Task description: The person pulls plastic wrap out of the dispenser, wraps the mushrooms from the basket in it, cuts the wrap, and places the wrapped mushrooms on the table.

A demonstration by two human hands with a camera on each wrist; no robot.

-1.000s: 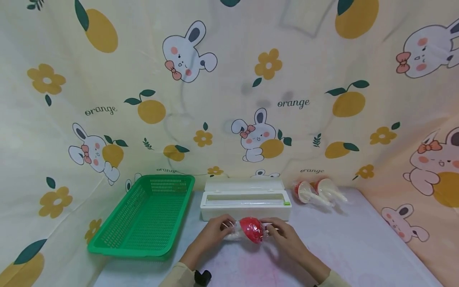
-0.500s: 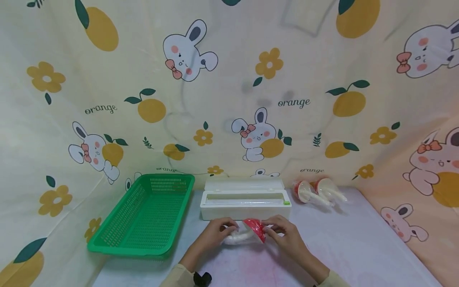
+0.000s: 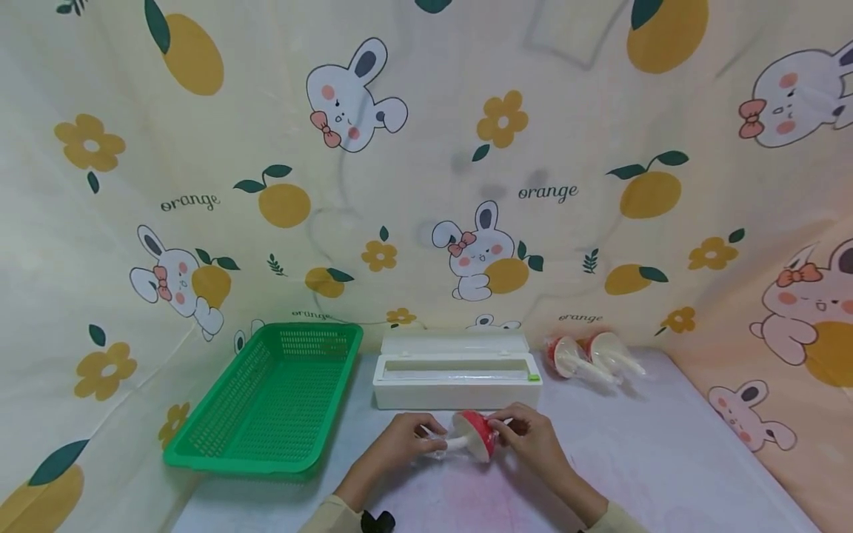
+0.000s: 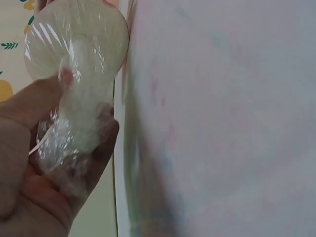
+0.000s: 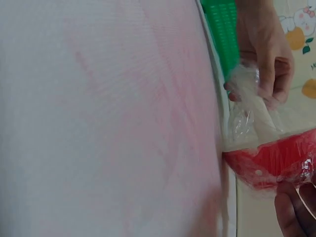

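Note:
A toy mushroom [image 3: 478,438] with a red cap and a white stem lies sideways between my hands, wrapped in clear cling film. My left hand [image 3: 405,443] pinches the film-covered stem. In the left wrist view the thumb [image 4: 39,96] lies along the stem [image 4: 81,113], and the bunched film spills over the curled fingers. My right hand [image 3: 531,438] pinches at the top of the red cap [image 5: 276,160]; in the right wrist view its fingertips [image 5: 289,200] touch the wrapped cap, with part of the grip cut off by the frame edge.
Just behind the hands stands a white cling film dispenser [image 3: 460,396], lid raised, with a green slider [image 3: 533,377] at its right end. A green plastic basket [image 3: 313,468] sits to the left. Two wrapped mushrooms [image 3: 596,359] lie at the back right, near the patterned cloth.
The toy mushroom has turned between my hands: its red cap top faced the camera earlier, and now the pale underside and stem show. Both hands have shifted only slightly.

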